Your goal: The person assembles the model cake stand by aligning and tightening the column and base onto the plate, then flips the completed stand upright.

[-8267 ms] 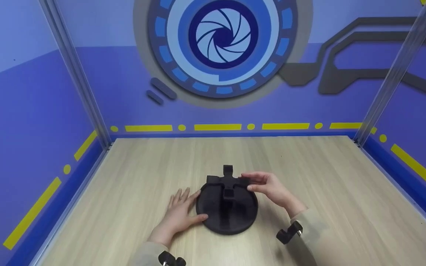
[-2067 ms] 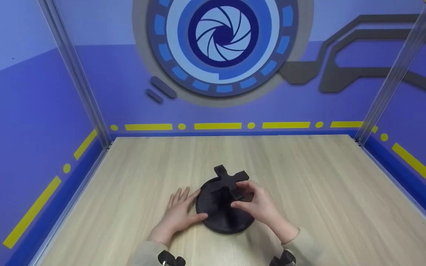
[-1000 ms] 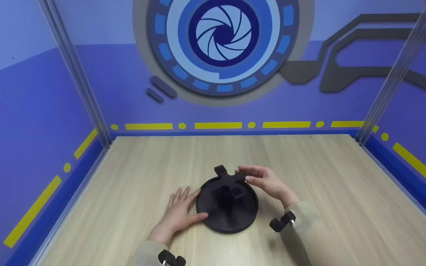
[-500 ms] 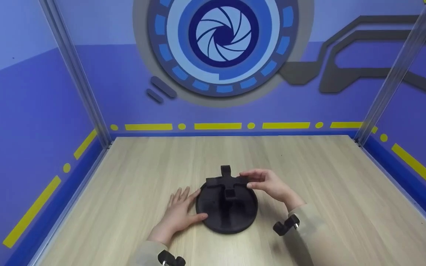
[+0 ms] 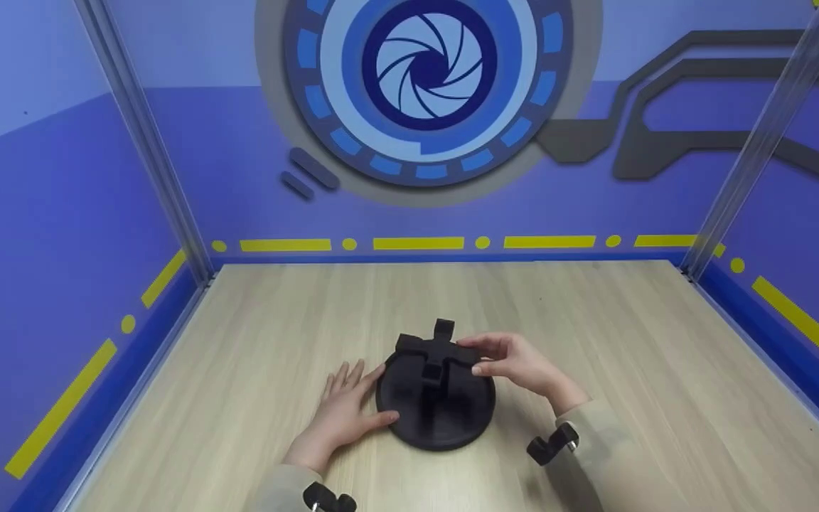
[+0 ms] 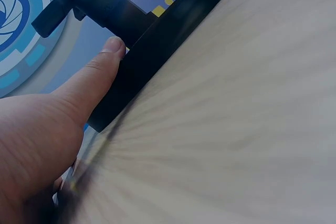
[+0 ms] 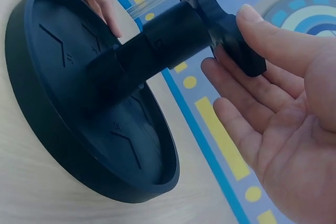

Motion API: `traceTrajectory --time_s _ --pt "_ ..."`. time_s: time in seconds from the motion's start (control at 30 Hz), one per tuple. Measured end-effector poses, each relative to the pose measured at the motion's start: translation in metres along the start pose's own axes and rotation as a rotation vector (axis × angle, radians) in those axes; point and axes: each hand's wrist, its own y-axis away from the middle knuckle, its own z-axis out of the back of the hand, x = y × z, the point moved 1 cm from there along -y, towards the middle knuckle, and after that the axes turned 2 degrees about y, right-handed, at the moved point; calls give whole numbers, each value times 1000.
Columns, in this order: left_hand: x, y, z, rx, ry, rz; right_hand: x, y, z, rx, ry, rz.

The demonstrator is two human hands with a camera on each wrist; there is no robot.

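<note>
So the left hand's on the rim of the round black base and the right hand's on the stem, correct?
Not quite: the right hand is on the cross-shaped top, not the stem; the right wrist view shows it. The rest stands.

"Obstacles?"

"One black, plastic-looking, round rimmed base; my left hand blocks its left edge. One black, plastic-looking, cross-shaped knob above, its right prong taken up by my right hand. One black cylindrical stem, upright between them."

"Passages?"

"One gap around the stem, under the knob. One wide lane over the pale wood-grain tabletop, back to the blue printed wall."
</note>
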Motion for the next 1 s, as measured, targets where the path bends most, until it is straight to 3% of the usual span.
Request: traceTrajectory --time_s 0.53,0.77,1.0 --pt "0 -1 -1 -17 -16 -16 10 11 -21 -92 6 57" --pt "1 -1 -1 -12 -21 -16 16 16 -34 -180 65 70" --pt "1 -1 -1 -13 0 -20 22 20 -49 -293 136 31"
